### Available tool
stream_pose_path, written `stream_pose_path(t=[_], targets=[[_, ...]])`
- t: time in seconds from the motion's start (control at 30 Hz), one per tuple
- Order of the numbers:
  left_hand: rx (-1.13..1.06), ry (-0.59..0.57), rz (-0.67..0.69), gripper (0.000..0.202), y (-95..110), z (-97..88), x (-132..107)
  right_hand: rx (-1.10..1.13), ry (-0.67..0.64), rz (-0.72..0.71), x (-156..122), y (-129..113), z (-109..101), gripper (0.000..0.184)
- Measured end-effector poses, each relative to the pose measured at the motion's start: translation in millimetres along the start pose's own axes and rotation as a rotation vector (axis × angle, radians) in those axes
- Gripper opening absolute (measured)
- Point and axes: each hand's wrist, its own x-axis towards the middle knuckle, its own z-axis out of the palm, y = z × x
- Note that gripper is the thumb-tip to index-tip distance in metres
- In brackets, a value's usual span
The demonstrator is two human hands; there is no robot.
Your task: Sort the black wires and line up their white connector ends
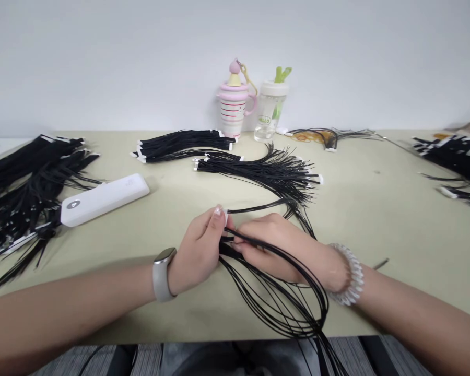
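My left hand [206, 243] pinches a white connector [225, 216] between thumb and fingers. Thin black wires [260, 207] run from it to the right. Right beside it, my right hand [272, 245] is closed, its fingertips pinching black wires [231, 236] near the connector. Exactly which wires they grip is partly hidden behind the fingers. A looped bundle of black wires [293, 331] passes across my right wrist and hangs over the table's front edge.
Black wire bundles [258, 169] with white ends lie ahead, more wire bundles [31, 183] at left and a wire pile [458, 162] at right. A white power bank [105, 199] sits left. A striped cup [233, 112] and clear bottle [269, 112] stand by the wall.
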Motion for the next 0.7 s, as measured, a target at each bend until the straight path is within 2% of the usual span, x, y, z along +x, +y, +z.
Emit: stream_pose_path(t=[0.13,0.23,0.4,0.53,0.7], targets=[[-0.042,-0.020,-0.075,0.038,-1.8,-0.4,2.9,0.002,0.020,0.033,-8.0,2.5,-20.8,0.011],[-0.096,-0.042,-0.137,0.035,-5.0,-0.1,6.4,-0.050,0.117,0.233,-17.1,10.6,-48.3,0.012],[-0.157,-0.050,-0.188,0.033,-10.3,1.2,8.2,-0.328,0.420,0.477,-27.9,36.9,-81.1,0.011],[-0.138,-0.030,-0.173,0.032,-12.8,1.6,8.0,-0.469,0.605,0.580,-35.3,52.2,-93.7,0.003],[-0.173,0.011,-0.221,0.032,-10.0,2.2,8.3,-0.759,0.863,0.695,-48.1,68.1,-109.0,0.015]])
